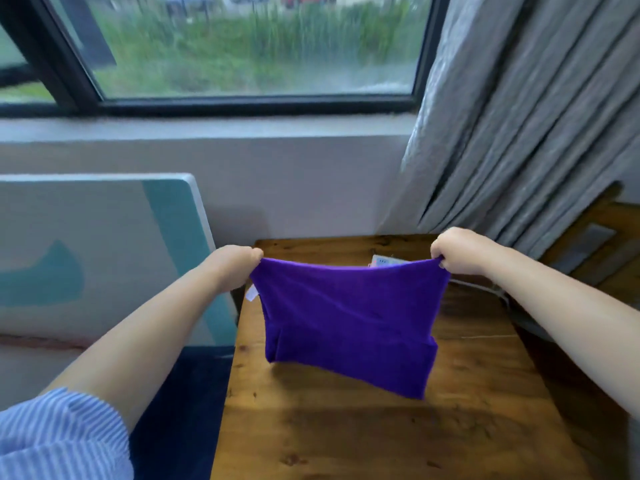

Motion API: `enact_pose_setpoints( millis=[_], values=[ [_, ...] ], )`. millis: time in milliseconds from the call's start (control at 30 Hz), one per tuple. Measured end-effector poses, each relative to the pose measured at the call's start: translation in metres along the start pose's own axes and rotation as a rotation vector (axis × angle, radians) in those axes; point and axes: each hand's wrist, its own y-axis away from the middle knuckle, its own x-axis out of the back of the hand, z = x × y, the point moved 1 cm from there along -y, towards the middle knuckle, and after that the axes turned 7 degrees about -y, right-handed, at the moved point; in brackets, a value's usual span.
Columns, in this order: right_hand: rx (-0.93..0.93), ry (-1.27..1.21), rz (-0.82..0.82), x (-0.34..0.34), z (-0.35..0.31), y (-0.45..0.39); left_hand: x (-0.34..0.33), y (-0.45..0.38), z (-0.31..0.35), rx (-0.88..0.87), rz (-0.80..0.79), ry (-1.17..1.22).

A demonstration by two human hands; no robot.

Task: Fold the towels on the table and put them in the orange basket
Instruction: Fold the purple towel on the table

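Held up over a wooden table (381, 438), at the centre of the view: a purple towel (346, 317), stretched by its two upper corners and hanging with its lower edge folded up on itself, the bottom corner pointing toward 5 o'clock and seemingly clear of the tabletop, though contact cannot be told for certain. Clamped on the towel's left upper corner, at about 10 o'clock of the cloth, the left hand (232, 268), fingers curled and pinching the fabric; clamped on the right upper corner, at about 2 o'clock, the right hand (460, 252), likewise pinching; hands well apart, the top edge sagging slightly between them. Just below the left hand, a small white tag (251, 293) at the towel's edge. Behind the top edge, toward 12 o'clock, part of a pale small object (382, 262) lying on the table, too hidden to tell. At 7 o'clock, a blue-and-white striped sleeve (59, 438) pushed up the left arm. At 9 o'clock, a white-and-teal panel (104, 258) leaning at the wall; at 12 o'clock, a dark-framed window (249, 53) on blurred greenery; at 2 o'clock, a grey curtain (519, 116) hanging in folds beside the table
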Motion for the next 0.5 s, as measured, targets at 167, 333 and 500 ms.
enact_pose_setpoints(
  millis=[167, 333, 500],
  values=[
    [-0.187, -0.364, 0.581, 0.052, 0.021, 0.029, 0.051, 0.007, -0.030, 0.291, 0.383, 0.247],
    [-0.313, -0.440, 0.754, 0.055, 0.017, 0.040, 0.075, 0.006, -0.028, 0.396, 0.639, 0.642],
    [-0.337, -0.482, 0.873, 0.053, 0.031, 0.048, 0.084, 0.007, -0.030, 0.361, 0.546, 0.430]
  ],
)
